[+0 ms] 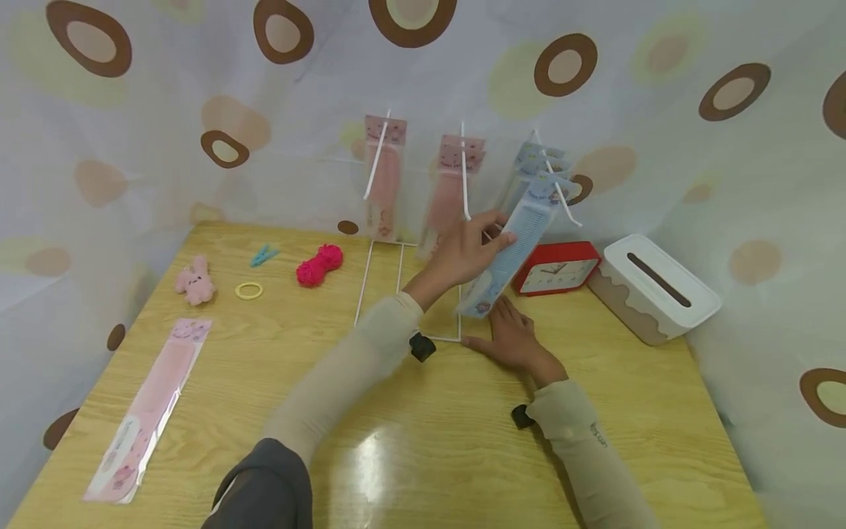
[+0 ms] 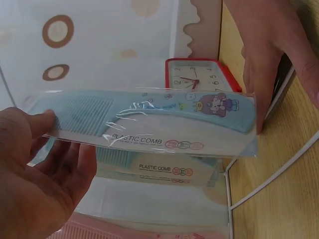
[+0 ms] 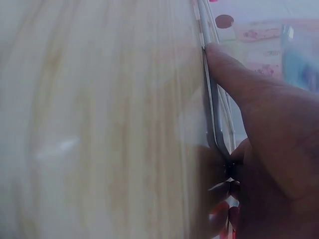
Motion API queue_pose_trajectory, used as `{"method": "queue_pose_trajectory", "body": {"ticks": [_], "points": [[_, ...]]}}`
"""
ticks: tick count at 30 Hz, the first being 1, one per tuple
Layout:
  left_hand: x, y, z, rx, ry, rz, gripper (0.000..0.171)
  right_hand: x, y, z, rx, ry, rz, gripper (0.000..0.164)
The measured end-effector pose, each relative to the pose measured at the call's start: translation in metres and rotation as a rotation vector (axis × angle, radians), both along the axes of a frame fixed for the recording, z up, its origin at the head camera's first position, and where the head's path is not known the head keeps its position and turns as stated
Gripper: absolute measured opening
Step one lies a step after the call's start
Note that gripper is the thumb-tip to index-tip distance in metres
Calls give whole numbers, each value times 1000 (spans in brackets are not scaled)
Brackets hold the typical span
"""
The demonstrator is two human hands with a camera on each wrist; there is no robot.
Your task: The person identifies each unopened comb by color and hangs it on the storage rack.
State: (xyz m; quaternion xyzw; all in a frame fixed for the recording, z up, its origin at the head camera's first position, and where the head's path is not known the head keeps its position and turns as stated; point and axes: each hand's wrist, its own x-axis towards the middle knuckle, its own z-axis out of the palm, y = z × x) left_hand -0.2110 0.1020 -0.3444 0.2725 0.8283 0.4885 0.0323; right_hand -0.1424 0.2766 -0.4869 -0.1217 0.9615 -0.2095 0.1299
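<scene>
My left hand (image 1: 465,253) pinches a blue plastic comb (image 1: 522,239) in a clear package between thumb and fingers. The package's header sits at the right hook (image 1: 558,192) of a white wire rack (image 1: 362,283), the hook's tip showing in front of it. Behind it, more blue comb packages (image 2: 149,168) hang on that hook. My right hand (image 1: 512,338) rests with fingers extended at the rack base's front right corner. In the right wrist view its thumb (image 3: 232,69) touches the wire; its other fingers are mostly dark.
Pink comb packages (image 1: 385,173) hang from the left and middle hooks. A red clock (image 1: 558,267) and a tissue box (image 1: 654,286) stand right. On the left lie a pink comb package (image 1: 148,411), plush toy (image 1: 196,281), yellow ring (image 1: 249,291), blue clip (image 1: 264,255) and pink yarn (image 1: 320,265).
</scene>
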Motion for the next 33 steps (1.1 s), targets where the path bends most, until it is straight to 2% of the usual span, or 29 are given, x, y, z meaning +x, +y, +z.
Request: {"method": "queue_pose_trajectory", "body": {"ticks": [3,7,12,16,20,23,26,29,33], "points": [[-2,5,-6,30,3,-22,29,2,-1,-2,8,-15,3,102],[-1,14,-10,79,-30,-54,26,2,-2,-1,50,-26,14,101],[-1,22,-15,108,-61,-61,27,2,-3,3,77,-33,12,104],[-1,11,-23,90,-103,-42,31,1,-9,-1,71,-41,11,107],[0,-15,-33,21,-133,-16,38,-2,-10,-5,64,-59,14,109],[10,-49,-37,-76,-126,20,37,-3,-7,-8,66,-62,12,111],[31,-99,-40,-173,-96,90,29,-4,-3,-9,67,-58,5,111],[61,-165,-47,-286,-29,208,20,-5,-1,-8,62,-73,5,111],[106,-275,-57,-461,46,429,20,-3,-1,-4,48,-88,13,112]]}}
